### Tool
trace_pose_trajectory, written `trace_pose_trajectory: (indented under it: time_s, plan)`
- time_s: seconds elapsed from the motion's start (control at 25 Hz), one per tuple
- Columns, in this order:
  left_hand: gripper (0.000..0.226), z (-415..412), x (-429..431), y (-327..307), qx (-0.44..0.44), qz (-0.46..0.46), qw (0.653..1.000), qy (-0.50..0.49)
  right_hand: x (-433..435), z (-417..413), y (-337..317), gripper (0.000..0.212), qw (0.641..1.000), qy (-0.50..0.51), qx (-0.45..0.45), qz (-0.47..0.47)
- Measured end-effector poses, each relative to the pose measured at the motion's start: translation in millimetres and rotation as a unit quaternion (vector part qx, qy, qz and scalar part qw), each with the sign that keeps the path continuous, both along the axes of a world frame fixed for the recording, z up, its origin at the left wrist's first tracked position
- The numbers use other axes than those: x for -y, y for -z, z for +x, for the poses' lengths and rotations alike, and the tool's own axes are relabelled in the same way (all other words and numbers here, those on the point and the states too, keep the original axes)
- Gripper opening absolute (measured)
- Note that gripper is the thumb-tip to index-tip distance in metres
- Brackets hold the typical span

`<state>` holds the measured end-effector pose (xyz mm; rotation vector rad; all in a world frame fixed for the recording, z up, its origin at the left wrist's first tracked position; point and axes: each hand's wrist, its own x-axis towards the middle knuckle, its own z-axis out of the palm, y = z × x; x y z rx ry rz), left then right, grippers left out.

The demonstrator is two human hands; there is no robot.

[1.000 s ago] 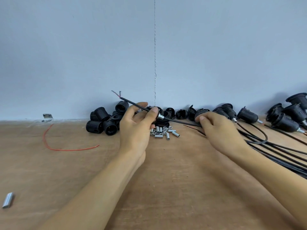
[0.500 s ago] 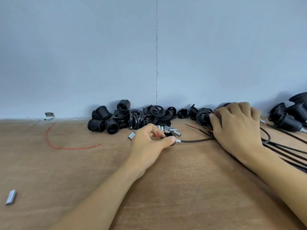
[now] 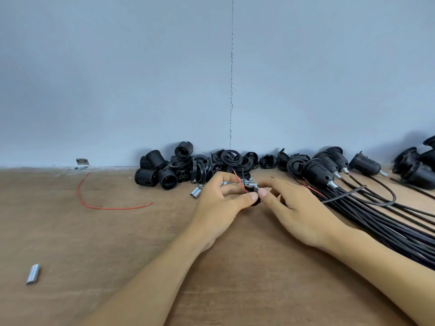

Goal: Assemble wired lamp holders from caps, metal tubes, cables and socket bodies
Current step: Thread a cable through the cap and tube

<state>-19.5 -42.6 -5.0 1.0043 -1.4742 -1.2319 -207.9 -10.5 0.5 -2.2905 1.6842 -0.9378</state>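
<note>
Nearest me, well to the left of my hands, a lone metal tube (image 3: pixel 33 274) lies on the wooden table (image 3: pixel 117 255).

My left hand (image 3: pixel 219 203) and right hand (image 3: pixel 292 208) meet at the middle of the table, thumbs almost touching. Between the fingertips of both I pinch a small black part (image 3: pixel 255 200) with a metal tube (image 3: pixel 252 184) and the cable end on it; thin red and black wires (image 3: pixel 240 182) stick up from it just past my left fingers. What exactly the black part is I cannot tell, since my fingers cover most of it. The cable (image 3: pixel 341 196) runs right from my right hand, over the bundle of black cables (image 3: pixel 388 222).

Just left of my left hand lie loose tubes (image 3: pixel 197 194). Further left, a loose red wire (image 3: pixel 94 203) curves across the table.

Beyond my hands, against the wall (image 3: pixel 164 78), sits a heap of black socket bodies (image 3: pixel 162 171) and caps (image 3: pixel 228 158). Right of that heap lie finished holders (image 3: pixel 317 171) with tubes and cables attached.
</note>
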Motion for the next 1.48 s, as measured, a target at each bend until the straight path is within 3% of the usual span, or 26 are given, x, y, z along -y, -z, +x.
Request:
trace_pose_trajectory:
  time_s: [0.16, 0.32, 0.48, 0.56, 0.64, 0.8, 1.0, 1.28, 1.48]
  plan:
    - [0.033, 0.0, 0.6, 5.6, 0.154, -0.105, 0.982, -0.032, -0.2, 0.6, 2.0, 0.040, 0.998, 0.018, -0.061, -0.012]
    - [0.025, 3.4, -0.1, 2.9, 0.276, -0.185, 0.942, -0.050, 1.1, 14.5, 4.8, 0.037, 0.999, 0.001, -0.038, -0.038]
    - [0.035, 7.1, 0.0, -6.9, 0.297, -0.316, 0.877, -0.208, 0.1, 19.3, 9.2, 0.048, 0.997, -0.012, -0.065, -0.029]
    - [0.037, 14.1, 5.7, -9.4, 0.325, -0.323, 0.836, -0.301, -0.5, 17.1, 9.4, 0.048, 0.997, -0.014, -0.074, -0.026]
    - [0.043, 26.2, 15.2, -9.2, 0.367, -0.256, 0.823, -0.350, -0.9, 16.2, 10.3, 0.046, 0.997, -0.020, -0.074, -0.030]
    - [0.049, 50.6, 29.1, -5.5, 0.378, -0.141, 0.820, -0.406, -1.9, 15.0, 10.3, 0.042, 0.997, -0.024, -0.062, -0.036]
    - [0.049, 67.5, 40.3, -2.2, 0.359, -0.078, 0.832, -0.417, -1.4, 13.4, 12.5, 0.041, 0.997, -0.026, -0.067, -0.041]
    - [0.034, 71.1, 47.2, 3.1, 0.282, -0.111, 0.870, -0.388, -2.0, 13.2, 12.6, 0.042, 0.996, -0.027, -0.073, -0.042]
    - [0.032, 74.6, 50.0, 3.8, 0.254, -0.126, 0.871, -0.401, -1.7, 13.0, 12.6, 0.044, 0.996, -0.026, -0.070, -0.042]
